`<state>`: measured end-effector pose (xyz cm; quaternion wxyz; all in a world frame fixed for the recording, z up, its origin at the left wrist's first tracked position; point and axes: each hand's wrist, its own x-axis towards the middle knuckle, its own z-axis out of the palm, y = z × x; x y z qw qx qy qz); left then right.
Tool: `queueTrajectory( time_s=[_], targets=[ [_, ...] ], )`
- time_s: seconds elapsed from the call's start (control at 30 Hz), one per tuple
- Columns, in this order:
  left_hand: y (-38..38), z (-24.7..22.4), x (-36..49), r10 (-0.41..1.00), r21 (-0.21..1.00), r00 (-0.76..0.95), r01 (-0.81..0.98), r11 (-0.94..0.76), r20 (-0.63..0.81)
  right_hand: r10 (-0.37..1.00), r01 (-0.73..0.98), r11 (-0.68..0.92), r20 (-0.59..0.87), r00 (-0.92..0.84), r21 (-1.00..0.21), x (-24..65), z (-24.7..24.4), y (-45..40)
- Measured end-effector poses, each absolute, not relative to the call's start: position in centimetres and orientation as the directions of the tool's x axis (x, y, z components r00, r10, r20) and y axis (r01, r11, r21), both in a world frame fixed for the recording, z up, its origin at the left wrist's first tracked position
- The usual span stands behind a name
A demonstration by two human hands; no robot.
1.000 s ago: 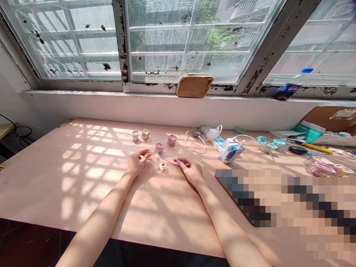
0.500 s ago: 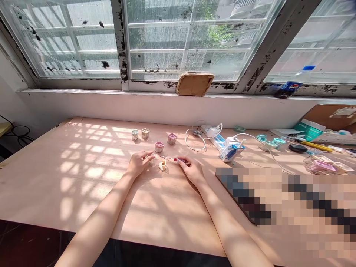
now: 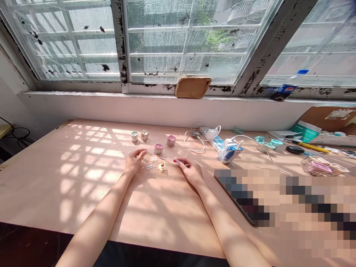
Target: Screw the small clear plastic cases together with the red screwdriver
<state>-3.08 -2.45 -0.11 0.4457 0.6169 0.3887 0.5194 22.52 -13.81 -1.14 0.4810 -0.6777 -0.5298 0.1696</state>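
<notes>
My right hand (image 3: 191, 170) is closed on a thin screwdriver (image 3: 175, 161) with a red and dark handle; its tip points left. My left hand (image 3: 135, 161) has thumb and forefinger together at a clear, thin piece (image 3: 145, 157), too small to make out well. Between the hands lie a cream-coloured part (image 3: 162, 167), small metallic bits (image 3: 150, 167) and a small clear piece (image 3: 154, 158). Just behind stands a pink box (image 3: 158, 148), with another pink box (image 3: 171, 139) farther back. A teal box (image 3: 134, 136) and a beige box (image 3: 145, 135) stand at the back left.
A power strip (image 3: 207, 132) with white cables and a blue-white carton (image 3: 228, 152) stand right of centre. Farther right are teal parts (image 3: 268, 144), a yellow pen-like tool (image 3: 314, 147), pink and cream boxes (image 3: 319, 167) and a dark-edged, pixelated object (image 3: 236, 200).
My left hand has moved slightly left, away from the cream part, uncovering the small metallic bits. My right hand stays nearly in place with the screwdriver. The camera view has shifted slightly.
</notes>
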Motion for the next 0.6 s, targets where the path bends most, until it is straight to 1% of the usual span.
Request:
queueTrajectory(
  time_s=[0.3,0.43,0.6],
  targets=[
    [-2.1,0.0,-3.4,0.951,0.955,0.129,-0.135,-0.264,0.281,0.882,0.549,0.047,0.292,0.369,-0.835,22.4,-0.8,-13.9],
    [-2.3,0.5,-3.6,0.951,0.957,0.137,-0.120,-0.263,0.278,0.881,0.560,0.037,0.291,0.372,-0.828,22.4,-1.0,-13.8],
    [-2.3,0.9,-4.0,0.950,0.955,0.103,-0.083,-0.286,0.293,0.881,0.585,0.036,0.302,0.364,-0.810,22.6,-1.5,-13.6]
  ],
)
